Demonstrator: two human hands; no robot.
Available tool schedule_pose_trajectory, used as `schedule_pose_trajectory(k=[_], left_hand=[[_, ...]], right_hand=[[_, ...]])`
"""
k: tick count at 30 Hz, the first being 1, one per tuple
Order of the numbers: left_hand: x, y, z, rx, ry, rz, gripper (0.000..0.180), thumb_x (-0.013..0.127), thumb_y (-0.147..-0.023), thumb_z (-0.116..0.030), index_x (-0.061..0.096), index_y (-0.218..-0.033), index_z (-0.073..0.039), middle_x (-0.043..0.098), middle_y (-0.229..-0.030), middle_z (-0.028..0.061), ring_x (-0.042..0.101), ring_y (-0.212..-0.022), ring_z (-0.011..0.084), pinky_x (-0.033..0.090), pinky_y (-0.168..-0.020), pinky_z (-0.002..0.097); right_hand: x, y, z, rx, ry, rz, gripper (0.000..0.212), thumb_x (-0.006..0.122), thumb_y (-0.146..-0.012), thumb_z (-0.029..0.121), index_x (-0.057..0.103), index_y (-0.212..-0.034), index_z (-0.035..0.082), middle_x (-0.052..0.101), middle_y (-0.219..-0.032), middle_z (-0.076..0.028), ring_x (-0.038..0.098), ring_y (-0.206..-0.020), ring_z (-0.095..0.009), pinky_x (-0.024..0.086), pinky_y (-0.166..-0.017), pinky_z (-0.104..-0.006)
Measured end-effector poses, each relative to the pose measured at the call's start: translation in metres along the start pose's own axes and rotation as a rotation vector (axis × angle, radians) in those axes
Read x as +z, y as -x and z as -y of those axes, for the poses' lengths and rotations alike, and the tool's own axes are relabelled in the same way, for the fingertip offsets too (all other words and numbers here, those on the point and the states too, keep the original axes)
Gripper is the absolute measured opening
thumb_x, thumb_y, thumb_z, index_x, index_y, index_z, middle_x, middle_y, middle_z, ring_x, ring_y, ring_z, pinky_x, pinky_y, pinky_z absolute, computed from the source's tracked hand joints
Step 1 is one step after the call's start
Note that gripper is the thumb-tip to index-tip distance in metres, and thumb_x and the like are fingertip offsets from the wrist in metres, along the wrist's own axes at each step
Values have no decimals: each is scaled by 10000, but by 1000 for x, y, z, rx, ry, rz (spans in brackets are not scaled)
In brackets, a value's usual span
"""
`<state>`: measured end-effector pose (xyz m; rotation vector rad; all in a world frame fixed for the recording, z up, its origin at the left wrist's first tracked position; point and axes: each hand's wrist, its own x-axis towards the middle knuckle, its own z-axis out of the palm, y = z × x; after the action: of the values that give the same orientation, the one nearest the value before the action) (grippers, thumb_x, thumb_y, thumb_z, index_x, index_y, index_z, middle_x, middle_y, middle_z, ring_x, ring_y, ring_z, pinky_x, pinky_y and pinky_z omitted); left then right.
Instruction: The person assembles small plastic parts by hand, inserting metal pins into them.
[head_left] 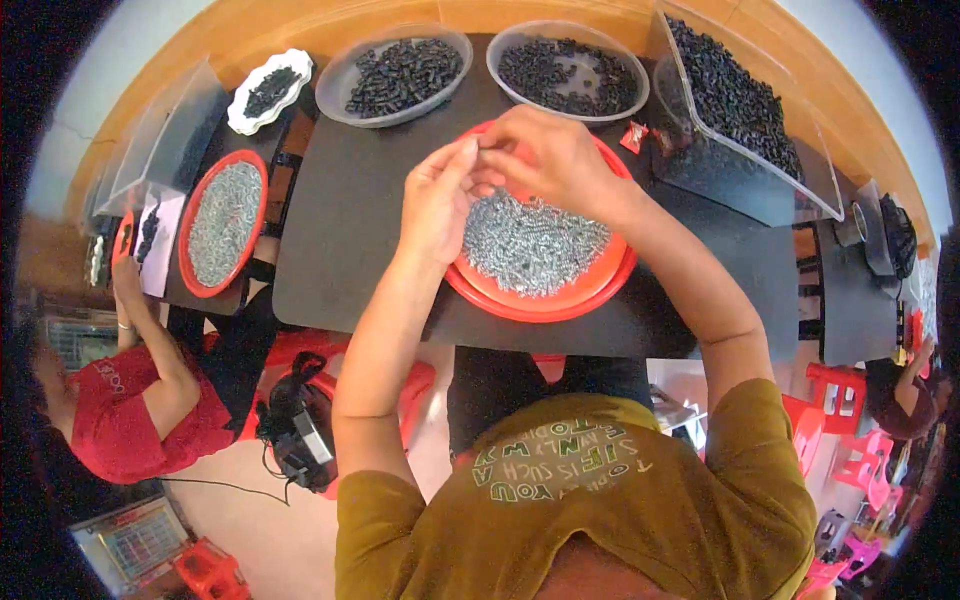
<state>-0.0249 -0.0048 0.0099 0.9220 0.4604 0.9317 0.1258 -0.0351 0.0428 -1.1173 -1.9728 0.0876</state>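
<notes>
My left hand point(438, 200) and my right hand point(556, 152) meet fingertip to fingertip above the far left part of a round red basin point(545, 312). Both sets of fingers are pinched together; whatever sits between them is too small and covered to make out. A heap of small silver screws point(535, 245) fills much of the basin below the hands. Farther back stand two clear round bowls, the left bowl point(330, 92) and the right bowl point(625, 72), each with short black plastic pieces point(405, 75) in it.
A clear bin point(720, 165) heaped with black pieces stands at the right. On the left table are a second red basin point(258, 215) of silver screws and a white scalloped dish point(243, 118). A small red wrapper point(634, 137) lies behind my basin. Another person point(140, 410) sits at the left.
</notes>
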Motion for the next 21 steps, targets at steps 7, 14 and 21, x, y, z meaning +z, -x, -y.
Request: schedule_pose_trajectory(k=[7, 14, 21], left_hand=[[3, 15, -3, 1, 192, -104, 136, 560, -756, -88, 557, -864, -6, 591, -801, 94, 563, -690, 152, 441, -619, 221], [4, 40, 7, 46, 283, -185, 212, 546, -741, -20, 509, -949, -9, 554, -924, 105, 543, -812, 163, 445, -724, 236], [8, 47, 16, -5, 361, -254, 185, 558, -736, -27, 529, -918, -24, 559, -907, 92, 539, -828, 163, 436, -731, 236]], right_hand=[[-19, 11, 11, 119, -108, 44, 161, 587, -681, 93, 562, -823, 23, 551, -789, -107, 557, -729, -230, 442, -647, -292], [-19, 46, -22, 287, 329, 525, 152, 549, -692, 205, 594, -753, 73, 582, -708, -107, 563, -702, -269, 432, -623, -383], [-14, 46, -30, 249, 285, 548, 178, 535, -700, 212, 587, -778, 60, 578, -743, -137, 557, -718, -288, 428, -617, -393]])
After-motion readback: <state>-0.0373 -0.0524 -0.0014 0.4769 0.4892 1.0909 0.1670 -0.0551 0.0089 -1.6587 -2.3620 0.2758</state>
